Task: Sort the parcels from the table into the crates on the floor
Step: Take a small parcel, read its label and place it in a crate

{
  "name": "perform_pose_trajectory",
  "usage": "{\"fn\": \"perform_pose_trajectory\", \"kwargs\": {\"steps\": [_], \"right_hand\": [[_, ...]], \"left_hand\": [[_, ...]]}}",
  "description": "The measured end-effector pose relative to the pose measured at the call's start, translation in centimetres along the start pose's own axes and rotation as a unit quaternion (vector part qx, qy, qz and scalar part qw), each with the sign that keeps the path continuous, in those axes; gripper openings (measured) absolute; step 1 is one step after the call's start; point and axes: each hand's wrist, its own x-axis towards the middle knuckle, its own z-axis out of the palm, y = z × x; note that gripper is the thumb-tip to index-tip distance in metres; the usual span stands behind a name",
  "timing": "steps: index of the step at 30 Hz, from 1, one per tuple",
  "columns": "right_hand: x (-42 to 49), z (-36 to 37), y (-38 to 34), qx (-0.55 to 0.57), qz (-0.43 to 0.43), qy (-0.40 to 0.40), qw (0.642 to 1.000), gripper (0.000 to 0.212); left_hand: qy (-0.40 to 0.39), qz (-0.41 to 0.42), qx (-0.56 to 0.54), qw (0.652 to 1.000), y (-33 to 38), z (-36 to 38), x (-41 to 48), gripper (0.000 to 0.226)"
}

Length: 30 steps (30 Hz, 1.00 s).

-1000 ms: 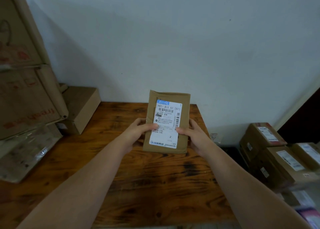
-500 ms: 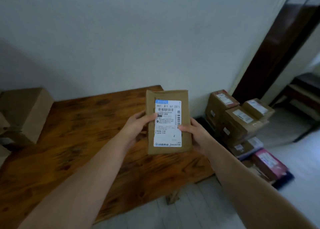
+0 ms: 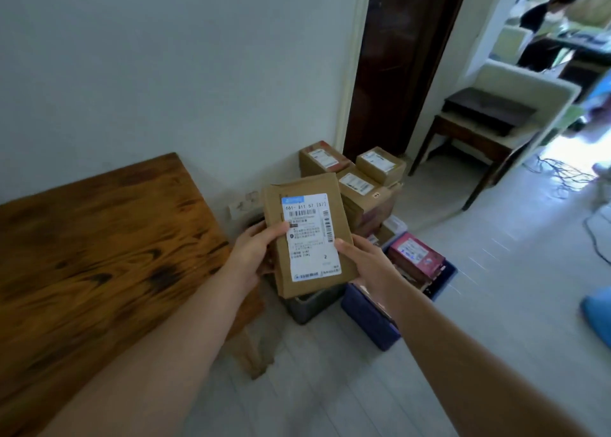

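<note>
Your left hand (image 3: 253,254) and right hand (image 3: 367,264) both grip a flat brown cardboard parcel (image 3: 309,235), its white shipping label (image 3: 310,236) facing you.

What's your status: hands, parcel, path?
Left hand and right hand both grip the parcel, label up. Parcel off the table, over a grey crate. Blue crate beside it holds boxes. Nothing seen blocking.
</note>
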Motion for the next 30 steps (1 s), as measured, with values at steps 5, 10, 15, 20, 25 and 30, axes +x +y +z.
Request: {"fn": "perform_pose_trajectory", "kwargs": {"steps": [5, 10, 15, 20, 25, 30], "right_hand": [[1.1, -10.9, -0.2, -0.052, -0.007, 0.021, 0.998, 0.036], [3.6, -17.4, -0.3, -0.093, 0.000, 0.035, 0.995, 0.037], [9.2, -22.2, 1.0, -0.155, 0.023, 0.036, 0.987, 0.046], [17.0, -25.8, 2.7, -0.211, 0.066, 0.024, 0.975, 0.046], [23.6, -29.3, 4.5, -0.255, 0.117, 0.013, 0.960, 0.048], [28.7, -32.0, 8.7, -0.267, 0.174, 0.003, 0.948, 0.050]], "left_hand": [[-0.008, -0.026, -0.035, 0.999, -4.1, 10.6, 1.1, 0.032], [0.008, -0.055, -0.061, 0.997, -6.7, 17.2, 3.7, 0.026], [-0.003, -0.108, -0.063, 0.992, -10.4, 21.5, 9.0, 0.020], [0.020, -0.144, -0.059, 0.988, -13.8, 24.0, 16.6, 0.018], [0.051, -0.213, -0.045, 0.975, -17.1, 26.7, 22.6, 0.044], [0.085, -0.263, -0.045, 0.960, -21.9, 28.5, 26.8, 0.027]]}}
